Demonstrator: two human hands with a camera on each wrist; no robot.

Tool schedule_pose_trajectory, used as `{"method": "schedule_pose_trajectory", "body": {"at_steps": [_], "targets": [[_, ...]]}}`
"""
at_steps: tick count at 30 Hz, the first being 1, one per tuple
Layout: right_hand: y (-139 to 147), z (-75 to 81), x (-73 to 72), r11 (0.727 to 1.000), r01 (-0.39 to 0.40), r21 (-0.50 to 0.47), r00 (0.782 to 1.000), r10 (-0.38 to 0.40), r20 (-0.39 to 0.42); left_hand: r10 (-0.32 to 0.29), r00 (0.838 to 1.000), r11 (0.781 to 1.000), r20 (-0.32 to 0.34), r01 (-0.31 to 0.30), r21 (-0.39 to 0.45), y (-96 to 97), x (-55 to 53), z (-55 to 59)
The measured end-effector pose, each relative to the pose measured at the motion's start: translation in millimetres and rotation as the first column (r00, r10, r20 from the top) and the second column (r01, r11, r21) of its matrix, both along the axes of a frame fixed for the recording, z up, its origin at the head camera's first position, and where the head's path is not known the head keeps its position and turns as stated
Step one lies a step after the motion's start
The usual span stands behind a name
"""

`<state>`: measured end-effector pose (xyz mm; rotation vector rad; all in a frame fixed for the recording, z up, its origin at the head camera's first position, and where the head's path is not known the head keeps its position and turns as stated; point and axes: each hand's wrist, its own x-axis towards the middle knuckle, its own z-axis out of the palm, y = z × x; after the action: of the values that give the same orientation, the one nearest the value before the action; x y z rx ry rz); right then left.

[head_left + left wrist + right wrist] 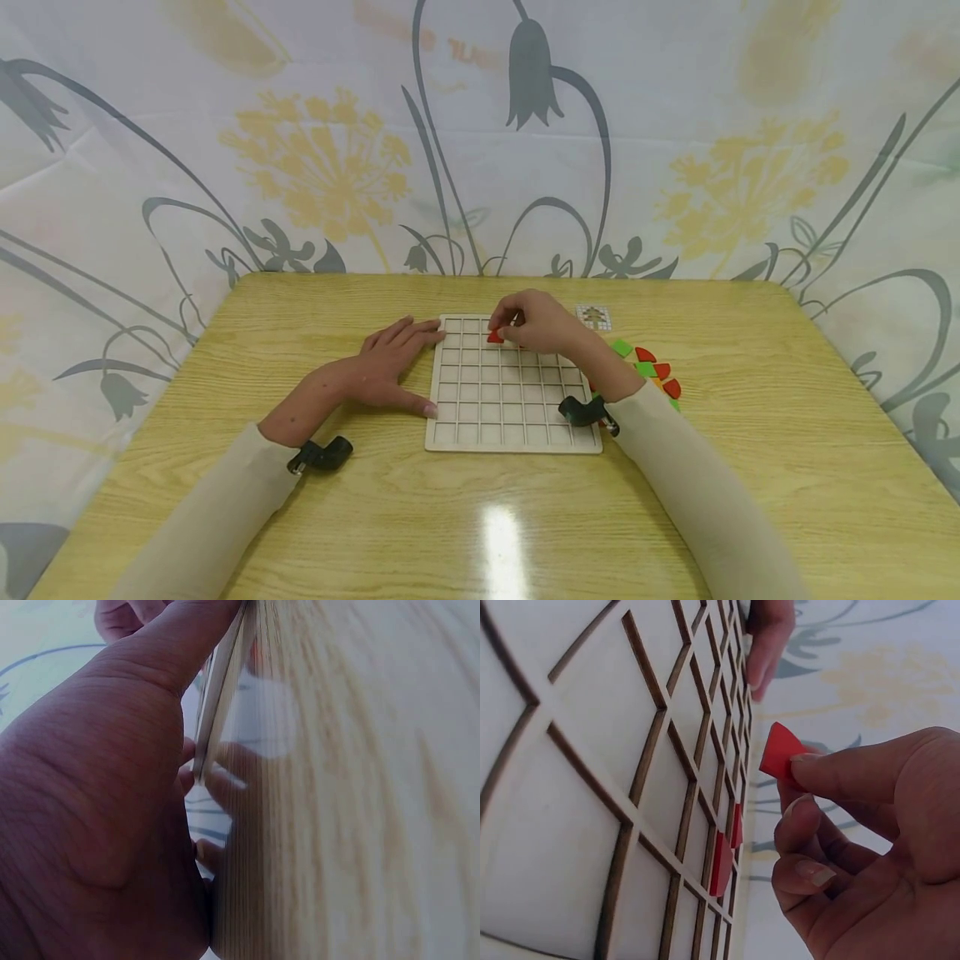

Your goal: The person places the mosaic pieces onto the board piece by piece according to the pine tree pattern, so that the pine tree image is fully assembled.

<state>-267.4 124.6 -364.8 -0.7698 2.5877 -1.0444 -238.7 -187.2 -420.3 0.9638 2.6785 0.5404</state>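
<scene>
Between thumb and fingertips my right hand [542,323] pinches a red tile [780,754] with a curved edge, held above the far part of a pale gridded board [468,412]. In the right wrist view this tile is apart from the board. Two more red tiles, a nearer one [721,864] and a farther one [737,825], sit in the board's cells; in the head view the right hand mostly hides that spot. My left hand [378,375] lies on the table with fingers spread, its thumb and fingertips touching the board's left edge.
Loose red, green and orange tiles [647,368] lie right of the board, partly hidden by the right forearm. A small pattern card [594,317] lies behind them on the wooden table [360,517]. A flower-printed cloth [480,150] hangs behind the table.
</scene>
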Motion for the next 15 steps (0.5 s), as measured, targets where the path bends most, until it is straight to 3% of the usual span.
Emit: {"method": "schedule_pose_trajectory", "body": {"at_steps": [7,15], "targets": [[-2,-12.9,-6.5,1.000,-0.004,-0.013,0.998,0.003,-0.055,-0.009,1.000,1.000,0.009,0.009,0.008,3.6,7.9,12.9],[-4,-19.6,-9.4,1.000,-0.003,-0.007,0.998,0.002,-0.064,-0.008,1.000,1.000,0.014,0.008,-0.016,5.1,10.4,18.9]]}}
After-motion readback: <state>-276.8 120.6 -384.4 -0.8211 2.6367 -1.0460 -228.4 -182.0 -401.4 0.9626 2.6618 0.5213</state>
